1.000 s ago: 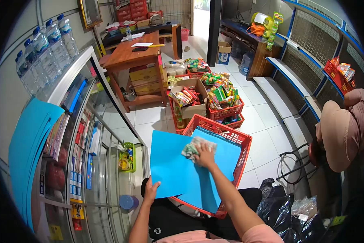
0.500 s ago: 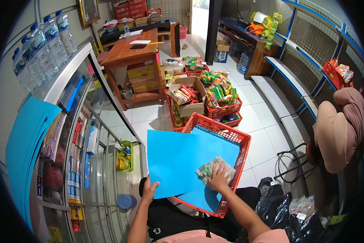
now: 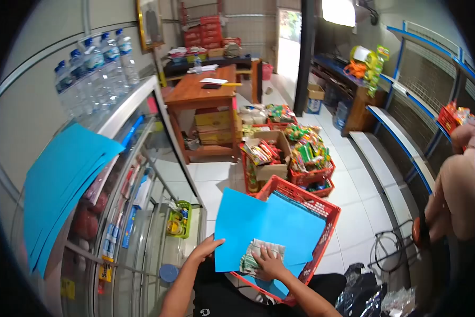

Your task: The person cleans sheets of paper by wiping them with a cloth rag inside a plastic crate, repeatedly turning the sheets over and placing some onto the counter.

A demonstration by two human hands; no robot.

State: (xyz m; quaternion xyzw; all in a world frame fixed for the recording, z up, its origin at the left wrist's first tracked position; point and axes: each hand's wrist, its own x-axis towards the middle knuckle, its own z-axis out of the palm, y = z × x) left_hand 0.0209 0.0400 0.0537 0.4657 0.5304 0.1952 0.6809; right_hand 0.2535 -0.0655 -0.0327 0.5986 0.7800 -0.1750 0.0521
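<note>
We had both hands on the blue sheet and cloth over the red crate.
Our right hand point(image 3: 269, 264) lay fingers spread on the patterned cloth point(image 3: 262, 246), which sat on blue sheeting point(image 3: 296, 227) toward the near left corner of the red crate point(image 3: 330, 227); the cloth showed under the fingertips and out to their left. Our left hand point(image 3: 208, 248) gripped the left edge of the blue sheet point(image 3: 239, 222), thumb on top, any fingers beneath hidden from us. That sheet jutted past the crate's left edge, its visible longer side running away from us toward the far edge. The right hand touched the cloth, while the left stood apart, to its left.
</note>
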